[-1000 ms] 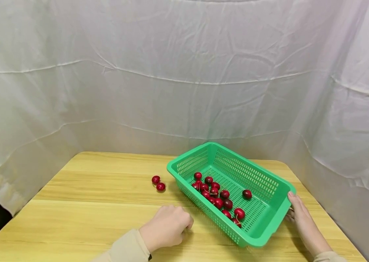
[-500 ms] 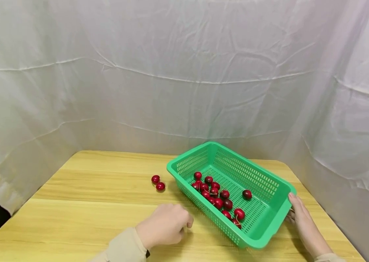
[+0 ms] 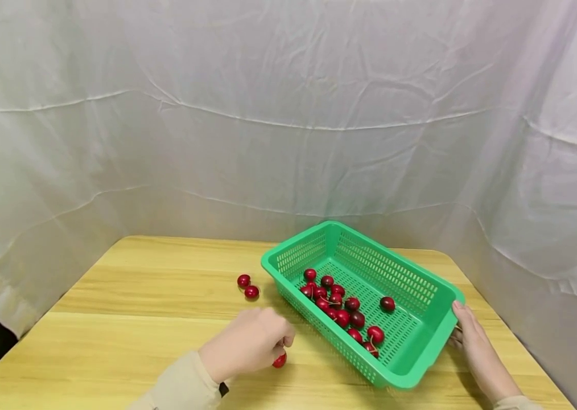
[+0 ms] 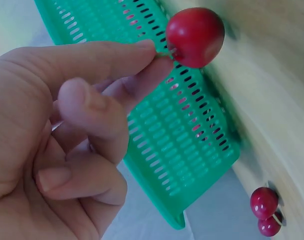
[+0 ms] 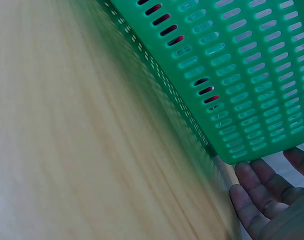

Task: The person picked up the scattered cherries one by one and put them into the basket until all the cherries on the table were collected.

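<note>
My left hand (image 3: 247, 344) is low over the table, left of the green basket (image 3: 439, 341). Thumb and index finger pinch a red cherry (image 4: 195, 37) by its short stem; the other fingers curl in toward the palm. In the head view the cherry (image 3: 280, 360) shows just under the fingers. At the basket's right end, my right hand (image 3: 480, 359) grips the rim with the thumb on top and the fingers beneath. Several dark red cherries (image 3: 342, 318) lie inside, mostly along the near side. The right wrist view shows fingertips (image 5: 244, 172) against the basket's end.
Two loose cherries (image 3: 251, 292) lie on the wooden table (image 3: 165, 285) left of the basket, touching or nearly so. A pale cloth (image 3: 288, 159) hangs behind and at both sides of the table.
My left hand has risen slightly and shifted left, and the cherry has come into view below its fingers. The right hand and the basket have barely moved.
</note>
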Motion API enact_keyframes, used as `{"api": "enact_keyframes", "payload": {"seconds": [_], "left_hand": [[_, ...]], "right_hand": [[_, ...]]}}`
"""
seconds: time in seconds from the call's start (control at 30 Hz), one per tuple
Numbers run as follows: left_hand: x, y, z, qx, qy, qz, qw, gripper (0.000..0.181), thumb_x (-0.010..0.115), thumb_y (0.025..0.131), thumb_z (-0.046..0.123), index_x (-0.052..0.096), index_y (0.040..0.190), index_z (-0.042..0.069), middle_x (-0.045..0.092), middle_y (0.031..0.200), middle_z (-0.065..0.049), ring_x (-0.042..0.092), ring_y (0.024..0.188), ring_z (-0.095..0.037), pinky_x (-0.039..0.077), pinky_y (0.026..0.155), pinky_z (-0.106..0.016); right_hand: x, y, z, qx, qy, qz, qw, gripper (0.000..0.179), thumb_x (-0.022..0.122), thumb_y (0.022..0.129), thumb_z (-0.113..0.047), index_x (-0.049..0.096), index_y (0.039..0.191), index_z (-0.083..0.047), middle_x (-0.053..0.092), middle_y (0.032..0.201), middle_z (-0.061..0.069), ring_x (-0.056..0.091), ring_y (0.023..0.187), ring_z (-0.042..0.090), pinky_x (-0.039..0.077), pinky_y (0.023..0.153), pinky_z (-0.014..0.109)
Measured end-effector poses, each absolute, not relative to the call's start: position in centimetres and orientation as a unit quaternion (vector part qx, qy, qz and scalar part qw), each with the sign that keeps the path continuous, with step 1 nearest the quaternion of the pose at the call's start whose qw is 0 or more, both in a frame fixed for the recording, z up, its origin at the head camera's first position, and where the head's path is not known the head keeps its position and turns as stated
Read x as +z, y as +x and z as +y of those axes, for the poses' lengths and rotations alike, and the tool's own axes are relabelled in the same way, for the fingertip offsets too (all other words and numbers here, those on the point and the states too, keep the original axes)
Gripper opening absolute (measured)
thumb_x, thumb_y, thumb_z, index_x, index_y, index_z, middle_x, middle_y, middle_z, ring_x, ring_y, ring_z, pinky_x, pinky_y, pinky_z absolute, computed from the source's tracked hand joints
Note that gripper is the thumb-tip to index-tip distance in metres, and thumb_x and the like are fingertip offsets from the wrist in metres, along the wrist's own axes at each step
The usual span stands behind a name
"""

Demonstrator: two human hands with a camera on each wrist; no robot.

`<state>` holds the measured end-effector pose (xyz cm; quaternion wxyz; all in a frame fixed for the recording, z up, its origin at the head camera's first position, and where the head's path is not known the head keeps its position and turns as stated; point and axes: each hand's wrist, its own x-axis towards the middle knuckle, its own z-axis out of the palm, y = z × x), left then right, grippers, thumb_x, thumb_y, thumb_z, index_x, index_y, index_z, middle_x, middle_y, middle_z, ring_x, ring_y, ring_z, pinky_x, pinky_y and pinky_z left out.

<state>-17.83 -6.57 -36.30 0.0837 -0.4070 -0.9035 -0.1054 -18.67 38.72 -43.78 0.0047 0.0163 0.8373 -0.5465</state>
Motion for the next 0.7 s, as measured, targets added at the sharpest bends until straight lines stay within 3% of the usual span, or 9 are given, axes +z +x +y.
{"api": "enact_keyframes", "payload": {"seconds": [0.23,0.5,0.63,0.7], "left_hand": [[-35.6,-18.0,-7.2,-0.133,-0.407,-0.901,0.072,0.034,0.086,0.077,0.0,0.064,0.064,0.023,0.053,0.062,0.018,0.039,0.058,0.004,0.036,0.052,-0.016],[-34.3,-18.5,-8.1,-0.166,-0.419,-0.891,0.048,0.027,0.09,0.085,0.009,0.072,0.072,0.024,0.074,0.076,0.017,0.057,0.067,0.01,0.046,0.062,-0.013],[-33.6,-18.6,-8.5,-0.194,-0.423,-0.885,0.029,0.024,0.089,0.088,0.011,0.074,0.075,0.025,0.076,0.08,0.018,0.062,0.073,0.011,0.05,0.068,-0.014],[-33.3,-18.6,-8.8,-0.209,-0.425,-0.88,0.018,0.022,0.088,0.088,0.011,0.075,0.077,0.025,0.077,0.081,0.019,0.062,0.074,0.012,0.051,0.069,-0.015]], "right_hand": [[-43.9,-18.6,38.7,-0.546,0.011,0.838,-0.008,0.078,0.01,0.116,-0.054,0.008,0.167,0.005,0.03,0.161,0.024,0.05,0.108,-0.023,0.046,0.089,0.007],[-43.9,-18.6,38.8,-0.547,0.007,0.837,-0.021,0.076,0.013,0.116,-0.052,0.01,0.167,0.005,0.041,0.149,0.012,0.054,0.109,-0.021,0.048,0.09,0.008],[-44.0,-18.7,38.7,-0.55,0.0,0.835,-0.027,0.077,0.013,0.117,-0.051,0.01,0.167,0.006,0.043,0.148,0.012,0.055,0.108,-0.019,0.048,0.09,0.007],[-44.1,-18.7,38.7,-0.552,-0.003,0.834,-0.029,0.076,0.014,0.117,-0.051,0.01,0.167,0.007,0.046,0.145,0.006,0.056,0.109,-0.019,0.048,0.09,0.007]]}}
